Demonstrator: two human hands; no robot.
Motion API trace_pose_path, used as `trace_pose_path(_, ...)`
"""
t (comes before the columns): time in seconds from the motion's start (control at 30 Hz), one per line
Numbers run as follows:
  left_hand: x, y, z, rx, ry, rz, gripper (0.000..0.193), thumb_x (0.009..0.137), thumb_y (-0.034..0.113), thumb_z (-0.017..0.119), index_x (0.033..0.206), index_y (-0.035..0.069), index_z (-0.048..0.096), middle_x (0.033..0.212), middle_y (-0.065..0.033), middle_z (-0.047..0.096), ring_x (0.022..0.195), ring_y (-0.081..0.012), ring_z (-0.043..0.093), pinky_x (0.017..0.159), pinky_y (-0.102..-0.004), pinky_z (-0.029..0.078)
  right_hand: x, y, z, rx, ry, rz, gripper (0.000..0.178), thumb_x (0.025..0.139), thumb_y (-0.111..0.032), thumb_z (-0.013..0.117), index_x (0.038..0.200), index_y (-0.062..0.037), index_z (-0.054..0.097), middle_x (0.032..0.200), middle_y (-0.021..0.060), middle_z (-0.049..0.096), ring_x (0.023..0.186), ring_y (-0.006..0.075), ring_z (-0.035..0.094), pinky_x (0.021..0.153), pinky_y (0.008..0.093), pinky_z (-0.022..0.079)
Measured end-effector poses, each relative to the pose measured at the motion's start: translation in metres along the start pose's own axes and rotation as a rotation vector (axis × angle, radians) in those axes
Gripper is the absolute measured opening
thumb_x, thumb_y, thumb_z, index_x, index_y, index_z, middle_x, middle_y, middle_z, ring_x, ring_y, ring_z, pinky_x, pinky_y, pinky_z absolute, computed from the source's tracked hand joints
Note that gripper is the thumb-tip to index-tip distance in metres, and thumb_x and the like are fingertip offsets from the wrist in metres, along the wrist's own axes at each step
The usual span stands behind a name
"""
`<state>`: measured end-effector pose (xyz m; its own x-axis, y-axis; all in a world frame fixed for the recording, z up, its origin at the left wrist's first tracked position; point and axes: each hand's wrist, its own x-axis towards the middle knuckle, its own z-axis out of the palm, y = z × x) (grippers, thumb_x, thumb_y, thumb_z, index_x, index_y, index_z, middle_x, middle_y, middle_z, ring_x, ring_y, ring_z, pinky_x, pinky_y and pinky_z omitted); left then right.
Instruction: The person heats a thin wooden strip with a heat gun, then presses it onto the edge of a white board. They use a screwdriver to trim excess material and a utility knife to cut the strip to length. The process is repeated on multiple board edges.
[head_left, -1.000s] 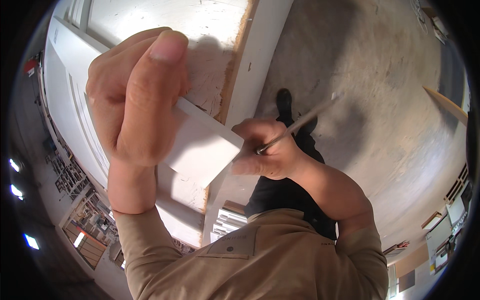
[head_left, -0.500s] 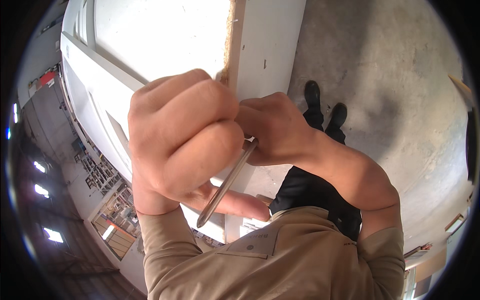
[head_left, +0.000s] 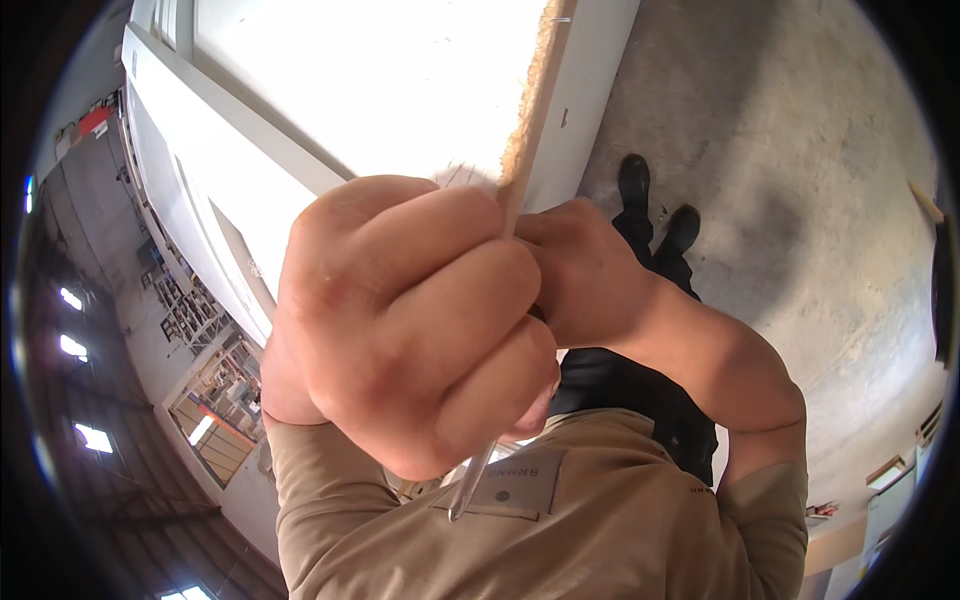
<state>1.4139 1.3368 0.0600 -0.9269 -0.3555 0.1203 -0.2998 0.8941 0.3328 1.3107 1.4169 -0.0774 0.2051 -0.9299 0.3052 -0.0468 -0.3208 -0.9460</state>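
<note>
Large in the foreground, my left hand (head_left: 410, 310) is closed in a fist. Below it pokes out a slim metal rod (head_left: 467, 490) with a tapered tip, like a screwdriver shaft. The tip points down toward my shirt front, and the fist wraps the rod's middle. My right hand (head_left: 585, 265) sits just behind and right of the fist, bent inward and closed at the rod's other end. Its fingers are mostly hidden by my left hand, and so is whatever handle the rod has. Past both hands lies a white panel (head_left: 370, 70) with a rough, tan, fibrous edge (head_left: 520, 125).
A long white frame piece (head_left: 235, 120) runs along the panel's left side. To the right stretches a concrete floor (head_left: 790, 130), where my dark shoes (head_left: 633, 180) show. Far left are cluttered shelves (head_left: 195, 310) and a workshop wall with bright windows.
My left hand has moved down and right, and its stretched-out digit has folded in around the rod. The rod's tip now points more steeply down. The panel edge appears farther right.
</note>
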Motion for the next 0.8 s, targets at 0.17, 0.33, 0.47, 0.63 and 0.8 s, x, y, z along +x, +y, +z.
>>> trace_pose_path(0.17, 0.001, 0.005, -0.002, -0.044, -0.007, -0.029, 0.02, 0.064, 0.014, 0.063, 0.058, 0.007, 0.045, 0.057, -0.002, 0.047, 0.054, -0.021, 0.055, 0.051, -0.0352, 0.05, -0.002, -0.004, -0.005, 0.034, -0.033, 0.077, 0.015, 0.062, -0.013, 0.073, 0.067, -0.0081, 0.059, 0.059, 0.0057, 0.057, 0.053, 0.0303, 0.06, 0.049, 0.0413, 0.048)
trace_pose_path(0.33, 0.005, -0.003, -0.003, -0.104, 0.041, -0.047, 0.023, 0.068, 0.016, 0.064, 0.057, 0.007, 0.046, 0.057, -0.0032, 0.05, 0.051, -0.0201, 0.054, 0.047, -0.0342, 0.046, 0.014, -0.001, -0.011, -0.022, -0.011, -0.02, 0.015, 0.063, -0.016, 0.073, 0.065, -0.0067, 0.061, 0.06, 0.0078, 0.059, 0.052, 0.0313, 0.06, 0.049, 0.0446, 0.049)
trace_pose_path(0.47, 0.004, -0.015, -0.008, -0.242, 0.034, 0.018, 0.048, 0.08, 0.043, 0.071, 0.059, 0.006, 0.047, 0.059, -0.0041, 0.053, 0.049, -0.0209, 0.052, 0.045, -0.0317, 0.043, 0.013, 0.005, -0.027, 0.174, -0.106, 0.075, 0.014, 0.065, -0.016, 0.072, 0.065, -0.0061, 0.063, 0.062, 0.0077, 0.061, 0.048, 0.0261, 0.058, 0.047, 0.0389, 0.047)
trace_pose_path(0.63, -0.006, -0.032, 0.003, -0.466, 0.201, -0.025, 0.079, 0.089, 0.077, 0.038, 0.059, 0.004, 0.043, 0.058, -0.0065, 0.049, 0.048, -0.0179, 0.045, 0.042, -0.0292, 0.031, -0.019, -0.012, -0.036, 0.622, 0.006, 0.31, 0.024, 0.072, -0.015, 0.073, 0.087, 0.003, 0.066, 0.061, 0.0024, 0.057, 0.044, 0.0093, 0.046, 0.043, 0.0259, 0.034)
trace_pose_path(0.8, 0.003, -0.006, -0.018, -0.262, 0.105, -0.424, 0.086, 0.096, 0.074, 0.011, 0.057, 0.003, 0.039, 0.057, -0.0092, 0.046, 0.048, -0.0163, 0.038, 0.043, -0.0281, 0.024, -0.025, -0.049, -0.039, 0.703, -0.025, 0.373, 0.026, 0.079, -0.015, 0.078, 0.1, 0.0001, 0.071, 0.072, 0.0034, 0.068, 0.048, 0.0009, 0.042, 0.043, 0.0204, 0.029)
